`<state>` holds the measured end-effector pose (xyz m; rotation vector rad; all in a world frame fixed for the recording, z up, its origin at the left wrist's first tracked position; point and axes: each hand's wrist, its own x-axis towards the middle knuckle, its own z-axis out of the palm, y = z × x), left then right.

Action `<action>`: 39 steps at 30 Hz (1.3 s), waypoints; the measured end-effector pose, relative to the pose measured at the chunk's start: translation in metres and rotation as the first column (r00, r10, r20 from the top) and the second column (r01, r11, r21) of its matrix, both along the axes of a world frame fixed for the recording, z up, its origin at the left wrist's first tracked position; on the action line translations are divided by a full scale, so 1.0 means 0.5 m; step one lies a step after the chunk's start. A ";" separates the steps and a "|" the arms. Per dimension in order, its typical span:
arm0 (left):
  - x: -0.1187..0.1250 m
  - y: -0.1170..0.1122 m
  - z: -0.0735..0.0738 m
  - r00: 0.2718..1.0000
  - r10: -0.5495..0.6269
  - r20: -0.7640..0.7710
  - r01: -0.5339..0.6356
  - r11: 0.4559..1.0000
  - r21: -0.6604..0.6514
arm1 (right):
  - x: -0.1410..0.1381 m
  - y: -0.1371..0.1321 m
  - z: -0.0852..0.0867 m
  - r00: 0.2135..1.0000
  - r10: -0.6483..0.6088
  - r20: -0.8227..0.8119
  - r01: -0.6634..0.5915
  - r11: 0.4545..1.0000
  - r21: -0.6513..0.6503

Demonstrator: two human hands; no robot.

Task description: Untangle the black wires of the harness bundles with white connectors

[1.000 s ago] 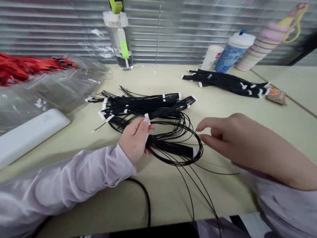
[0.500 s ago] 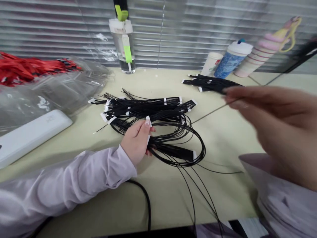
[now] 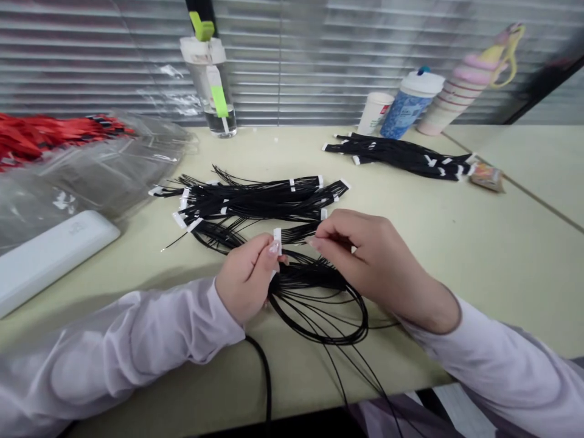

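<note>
My left hand (image 3: pixel 250 277) is closed on a white connector (image 3: pixel 277 241), thumb on its face. Thin black wires (image 3: pixel 298 233) run right from that connector. My right hand (image 3: pixel 365 252) pinches with thumb and forefinger at these wires, a short way from the connector; a thin black wire appears to be in the pinch. Under both hands lies a looped coil of black wires (image 3: pixel 319 334), and several loose strands hang over the table's front edge. Just behind, a pile of black wire harnesses (image 3: pixel 255 199) with white connectors lies flat.
Another harness bundle (image 3: pixel 396 157) lies at the back right beside a small packet (image 3: pixel 487 176). A clear bottle (image 3: pixel 214 91), white cup (image 3: pixel 375 114), blue cup (image 3: pixel 408 109) and striped bottle (image 3: pixel 449 100) line the blinds. Left are red bundles (image 3: pixel 50 137), plastic bags (image 3: pixel 118 176) and a white case (image 3: pixel 59 258).
My right hand has come in from the far right, where it drew out one black wire, to beside the connector. My left hand still holds the connector. The view has shifted slightly.
</note>
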<state>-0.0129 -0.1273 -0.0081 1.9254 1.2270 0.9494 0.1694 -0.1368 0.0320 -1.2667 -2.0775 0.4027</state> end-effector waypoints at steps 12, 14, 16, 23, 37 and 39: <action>-0.001 -0.002 0.001 0.995 -0.066 -0.072 0.074 0.991 0.110 | -0.021 -0.004 -0.005 0.993 0.007 0.120 -0.005 1.000 -0.010; -0.001 -0.002 0.000 0.995 -0.065 -0.078 0.074 0.989 0.124 | -0.021 -0.005 -0.003 0.993 0.007 0.121 -0.006 1.000 -0.012; -0.001 -0.001 0.000 0.994 -0.068 -0.084 0.078 0.989 0.123 | -0.022 -0.005 -0.003 0.993 0.015 0.119 -0.013 1.000 -0.012; -0.002 0.001 -0.002 0.989 -0.111 -0.097 0.120 0.988 0.094 | -0.032 -0.004 -0.010 0.996 0.037 0.086 -0.034 0.999 -0.031; 0.001 0.023 -0.003 0.998 -0.013 0.067 0.018 0.997 -0.070 | 0.066 0.077 -0.026 0.813 -0.372 0.449 0.056 0.816 0.575; 0.001 0.024 -0.006 0.992 0.072 0.103 -0.061 0.993 -0.103 | 0.071 0.069 -0.009 0.821 -0.355 0.447 0.050 0.825 0.563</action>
